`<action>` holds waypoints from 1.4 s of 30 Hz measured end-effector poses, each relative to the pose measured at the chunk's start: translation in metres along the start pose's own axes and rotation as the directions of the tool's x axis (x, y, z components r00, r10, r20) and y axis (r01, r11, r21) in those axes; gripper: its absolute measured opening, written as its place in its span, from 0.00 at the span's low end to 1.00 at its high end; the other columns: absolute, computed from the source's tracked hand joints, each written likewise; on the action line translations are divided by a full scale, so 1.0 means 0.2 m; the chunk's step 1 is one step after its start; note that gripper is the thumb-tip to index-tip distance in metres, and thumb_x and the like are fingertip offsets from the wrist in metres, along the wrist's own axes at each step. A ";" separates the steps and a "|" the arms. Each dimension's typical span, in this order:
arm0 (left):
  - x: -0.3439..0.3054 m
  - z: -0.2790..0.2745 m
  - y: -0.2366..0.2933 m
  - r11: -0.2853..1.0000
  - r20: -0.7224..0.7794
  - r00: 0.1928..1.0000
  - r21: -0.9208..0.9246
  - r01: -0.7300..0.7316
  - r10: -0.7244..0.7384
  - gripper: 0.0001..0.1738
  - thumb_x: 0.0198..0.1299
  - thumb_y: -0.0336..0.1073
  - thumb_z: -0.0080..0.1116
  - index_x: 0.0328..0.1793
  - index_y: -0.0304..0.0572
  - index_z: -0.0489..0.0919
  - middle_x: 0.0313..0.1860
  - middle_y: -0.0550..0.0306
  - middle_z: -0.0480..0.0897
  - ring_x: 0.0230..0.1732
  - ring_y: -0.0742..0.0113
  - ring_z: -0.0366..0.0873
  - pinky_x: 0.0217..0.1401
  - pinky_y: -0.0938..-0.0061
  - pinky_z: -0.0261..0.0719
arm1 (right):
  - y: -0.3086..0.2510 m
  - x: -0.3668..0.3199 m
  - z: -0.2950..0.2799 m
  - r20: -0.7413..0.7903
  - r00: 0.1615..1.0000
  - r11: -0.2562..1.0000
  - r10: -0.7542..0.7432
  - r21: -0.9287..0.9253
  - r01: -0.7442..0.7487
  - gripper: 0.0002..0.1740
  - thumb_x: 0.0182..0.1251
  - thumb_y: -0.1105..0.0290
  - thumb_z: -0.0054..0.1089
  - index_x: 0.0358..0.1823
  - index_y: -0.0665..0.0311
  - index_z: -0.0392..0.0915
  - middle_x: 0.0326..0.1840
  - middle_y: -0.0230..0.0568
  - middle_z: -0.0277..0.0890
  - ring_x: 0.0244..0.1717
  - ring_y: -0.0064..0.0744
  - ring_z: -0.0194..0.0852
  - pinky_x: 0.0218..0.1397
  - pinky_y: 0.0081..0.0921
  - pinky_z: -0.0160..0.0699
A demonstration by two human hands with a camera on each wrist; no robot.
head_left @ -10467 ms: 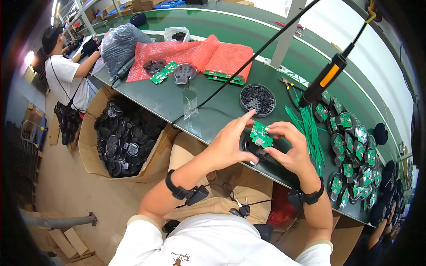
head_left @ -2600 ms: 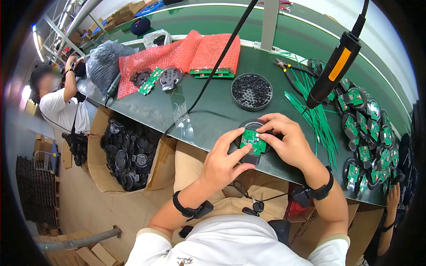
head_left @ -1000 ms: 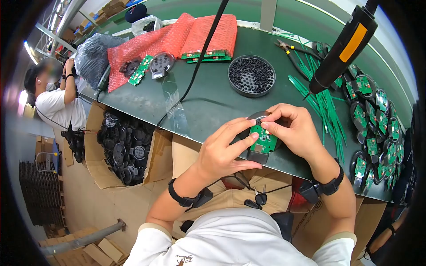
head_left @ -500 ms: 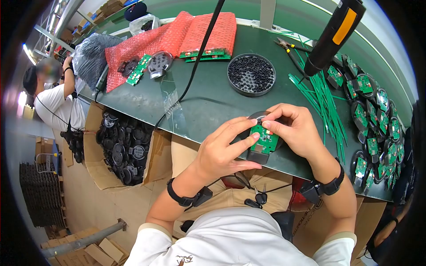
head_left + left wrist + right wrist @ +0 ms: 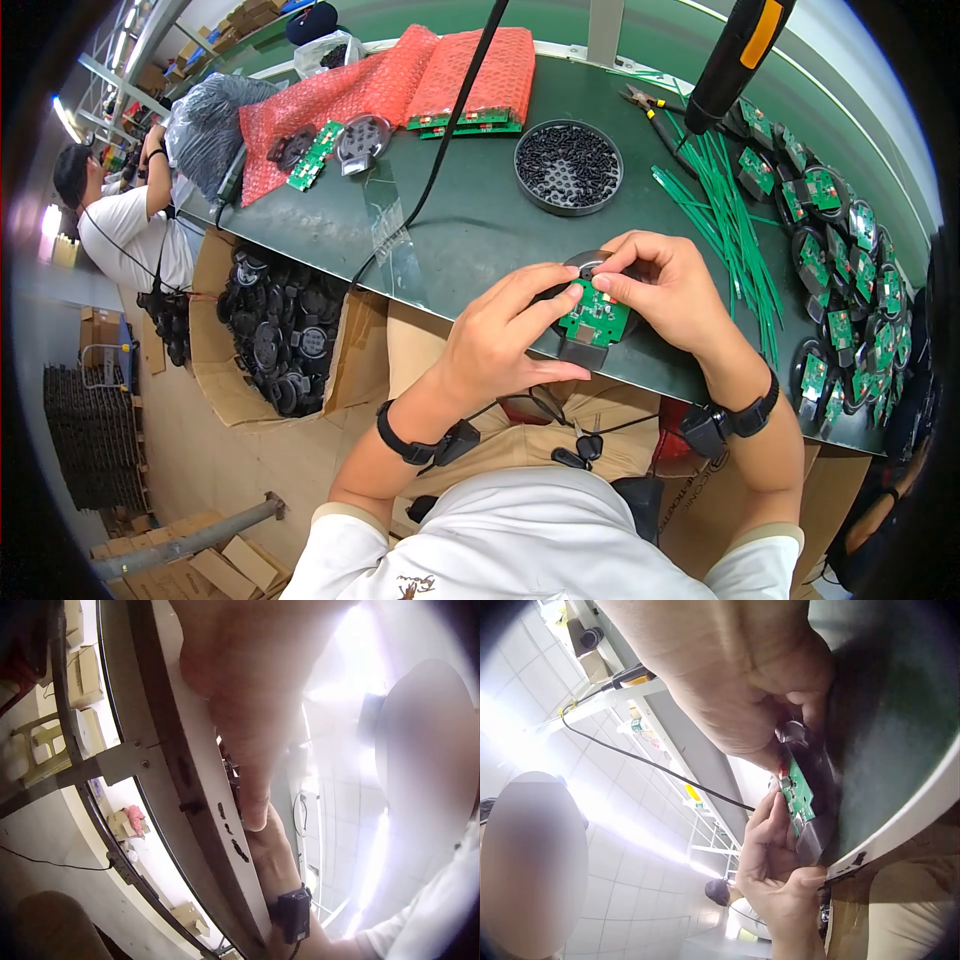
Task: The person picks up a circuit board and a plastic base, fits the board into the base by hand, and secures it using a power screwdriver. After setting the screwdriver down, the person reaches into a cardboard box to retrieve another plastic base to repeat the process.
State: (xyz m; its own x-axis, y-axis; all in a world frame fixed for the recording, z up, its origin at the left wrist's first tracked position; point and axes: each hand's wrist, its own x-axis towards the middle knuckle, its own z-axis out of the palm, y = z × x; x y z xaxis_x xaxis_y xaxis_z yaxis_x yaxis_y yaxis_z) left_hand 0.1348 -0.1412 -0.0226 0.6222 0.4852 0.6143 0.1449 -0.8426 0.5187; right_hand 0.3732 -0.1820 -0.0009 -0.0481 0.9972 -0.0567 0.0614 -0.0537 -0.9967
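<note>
In the head view, a green circuit board [image 5: 597, 318] lies on a round black housing [image 5: 583, 354] by the near bench edge. My left hand [image 5: 500, 325] grips the housing from the left, thumb at its near end and two fingertips by the board's far left corner. My right hand [image 5: 675, 290] has its thumb and index finger brought together at the board's far edge; the fingertips cover what they work on, and I cannot tell what they pinch. The right wrist view shows the board [image 5: 801, 796] edge-on between both hands. The left wrist view hides it behind the left hand [image 5: 251, 697].
Beyond the hands stands a round dish [image 5: 569, 168] of small black parts. An electric screwdriver [image 5: 735, 70] hangs at upper right, above green strips [image 5: 725, 215] and pliers [image 5: 655, 115]. Housings with boards [image 5: 840, 270] are heaped right; a carton [image 5: 355, 355] of black housings stands left.
The board, earlier held up between both hands, now lies on the housing. In the last half second the left index fingertip slid to the board's far corner, and the screwdriver swung away.
</note>
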 end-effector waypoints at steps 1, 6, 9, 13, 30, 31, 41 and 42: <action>0.00 0.00 -0.01 1.000 0.004 1.000 0.005 -0.017 0.017 0.45 0.36 0.50 0.91 0.61 0.35 0.87 0.64 0.43 0.85 0.61 0.44 0.87 0.64 0.57 0.88 | 0.00 0.00 0.00 -0.005 1.000 1.000 0.005 -0.013 -0.005 0.05 0.70 0.79 0.76 0.42 0.72 0.87 0.45 0.37 0.87 0.45 0.21 0.84 0.49 0.22 0.85; 0.00 0.00 -0.01 0.999 0.008 0.999 0.004 -0.035 0.035 0.47 0.36 0.51 0.91 0.63 0.35 0.86 0.64 0.43 0.85 0.61 0.44 0.87 0.64 0.57 0.88 | 0.00 0.00 0.00 -0.002 1.000 1.000 0.002 0.020 -0.002 0.05 0.70 0.79 0.75 0.42 0.72 0.87 0.45 0.37 0.87 0.45 0.21 0.85 0.49 0.22 0.85; 0.02 -0.01 0.02 1.000 0.010 1.000 -0.025 0.017 -0.017 0.49 0.36 0.50 0.92 0.66 0.36 0.85 0.65 0.43 0.84 0.61 0.45 0.86 0.64 0.57 0.87 | 0.00 0.00 0.00 -0.008 1.000 1.000 -0.009 0.021 0.009 0.05 0.70 0.79 0.75 0.42 0.72 0.87 0.45 0.37 0.88 0.45 0.21 0.85 0.48 0.23 0.85; 0.01 -0.02 0.01 0.997 0.054 0.997 -0.040 0.058 -0.056 0.52 0.36 0.49 0.92 0.70 0.37 0.82 0.66 0.44 0.82 0.62 0.45 0.85 0.64 0.58 0.87 | 0.01 0.00 -0.01 0.006 1.000 1.000 -0.022 0.005 0.022 0.06 0.70 0.78 0.75 0.43 0.72 0.87 0.44 0.37 0.88 0.44 0.20 0.85 0.48 0.23 0.85; 0.00 -0.01 0.01 0.995 0.043 0.997 -0.077 0.070 -0.067 0.52 0.36 0.45 0.91 0.72 0.36 0.82 0.67 0.44 0.78 0.58 0.48 0.87 0.60 0.61 0.91 | 0.00 0.00 0.00 -0.008 1.000 0.999 -0.009 -0.043 0.008 0.06 0.70 0.77 0.76 0.43 0.71 0.87 0.44 0.36 0.88 0.43 0.19 0.84 0.47 0.22 0.84; 0.00 -0.01 0.00 0.995 0.046 0.997 -0.078 0.066 -0.063 0.52 0.36 0.46 0.91 0.72 0.37 0.82 0.68 0.43 0.77 0.58 0.47 0.87 0.60 0.60 0.91 | 0.00 0.00 0.00 -0.007 1.000 0.999 -0.006 -0.043 0.005 0.06 0.70 0.77 0.76 0.43 0.71 0.87 0.44 0.36 0.88 0.43 0.19 0.84 0.47 0.22 0.84; 0.02 -0.04 -0.01 0.982 0.125 0.984 -0.121 0.142 -0.127 0.53 0.40 0.53 0.91 0.73 0.41 0.80 0.77 0.39 0.72 0.69 0.45 0.81 0.69 0.56 0.85 | 0.01 0.00 0.00 -0.011 0.999 0.998 -0.051 0.046 0.051 0.05 0.71 0.78 0.75 0.43 0.71 0.87 0.44 0.36 0.88 0.44 0.21 0.85 0.48 0.22 0.86; 0.02 -0.04 -0.01 0.985 0.115 0.987 -0.115 0.125 -0.112 0.53 0.40 0.53 0.91 0.73 0.41 0.80 0.77 0.39 0.72 0.70 0.44 0.80 0.69 0.55 0.85 | 0.01 0.00 0.01 -0.021 0.998 0.998 -0.054 0.042 0.055 0.05 0.70 0.78 0.75 0.43 0.71 0.87 0.45 0.36 0.87 0.43 0.21 0.86 0.48 0.22 0.86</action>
State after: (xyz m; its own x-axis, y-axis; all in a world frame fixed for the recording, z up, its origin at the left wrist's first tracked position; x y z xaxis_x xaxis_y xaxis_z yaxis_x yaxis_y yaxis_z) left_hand 0.1305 -0.1360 -0.0164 0.6866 0.5462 0.4798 0.1321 -0.7427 0.6565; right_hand 0.3717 -0.1819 -0.0031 -0.0301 0.9995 -0.0010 0.0167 -0.0005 -0.9999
